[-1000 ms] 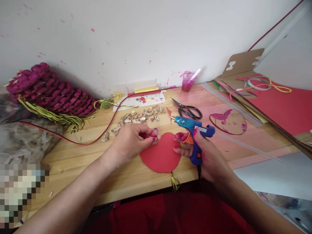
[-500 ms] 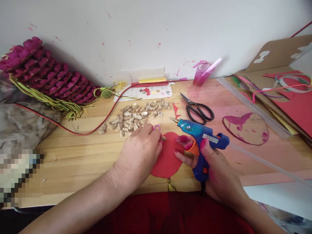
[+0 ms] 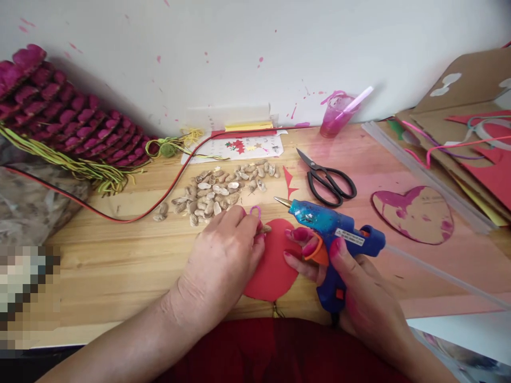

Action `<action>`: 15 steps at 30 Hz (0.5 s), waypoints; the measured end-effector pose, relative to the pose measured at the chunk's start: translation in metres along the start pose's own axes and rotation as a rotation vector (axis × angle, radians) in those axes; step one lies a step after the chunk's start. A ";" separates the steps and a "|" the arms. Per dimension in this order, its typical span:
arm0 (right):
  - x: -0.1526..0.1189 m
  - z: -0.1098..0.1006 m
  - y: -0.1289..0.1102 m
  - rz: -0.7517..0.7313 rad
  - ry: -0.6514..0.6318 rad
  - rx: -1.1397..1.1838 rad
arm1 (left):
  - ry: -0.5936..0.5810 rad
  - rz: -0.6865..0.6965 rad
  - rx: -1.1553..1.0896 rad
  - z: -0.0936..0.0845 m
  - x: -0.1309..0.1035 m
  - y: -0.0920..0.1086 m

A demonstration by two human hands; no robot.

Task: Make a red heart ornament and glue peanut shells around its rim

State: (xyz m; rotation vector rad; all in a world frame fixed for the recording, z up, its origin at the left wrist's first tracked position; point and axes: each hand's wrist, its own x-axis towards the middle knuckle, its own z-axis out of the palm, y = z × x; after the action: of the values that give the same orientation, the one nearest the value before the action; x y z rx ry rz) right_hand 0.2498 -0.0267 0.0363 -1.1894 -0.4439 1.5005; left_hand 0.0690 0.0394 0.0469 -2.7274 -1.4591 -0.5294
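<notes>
Red disc [image 3: 275, 271] lies flat on the table [image 3: 131, 266], close to the front edge, purple loop [image 3: 255, 211] at its top edge, tassel [image 3: 275, 310] at its bottom.

Changed over the last second: left hand [image 3: 221, 260] has rolled over, back now up, and covers the disc's left part; a second ago its fingertips showed. Upshot: disc's top edge is where the handling is, left hand on the nut, gun kept off to the right.

Left: fingers bunched at a nut [image 3: 266, 229], one end poking out over the disc near its top. Tips hidden, so can't tell if they pinch the nut or press it down.

Right hand [image 3: 363, 290]: wrapped round the handle of the glue gun [image 3: 319, 215], fingers by the orange trigger [image 3: 319, 252]; can't tell if squeezed. Nozzle [image 3: 282, 202] points left past the disc's top edge, apart from nut and left hand.

Nut pile [image 3: 209, 199] mid-table behind left hand. Scissors [image 3: 329, 181] beyond gun, heart [image 3: 415, 215] to their right, cup [image 3: 337, 119] at the table's back edge.
</notes>
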 end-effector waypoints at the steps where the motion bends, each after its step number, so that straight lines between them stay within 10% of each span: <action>1: 0.000 0.000 0.000 0.017 0.014 -0.003 | 0.001 0.000 0.005 0.000 0.000 0.000; 15: 0.002 -0.006 0.006 0.086 0.067 -0.007 | -0.007 -0.010 -0.008 0.004 -0.001 -0.001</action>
State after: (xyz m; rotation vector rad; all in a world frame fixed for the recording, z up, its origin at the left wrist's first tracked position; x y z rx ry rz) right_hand 0.2524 -0.0288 0.0284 -1.2747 -0.3573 1.5287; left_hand 0.0686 0.0403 0.0428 -2.7325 -1.4756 -0.5269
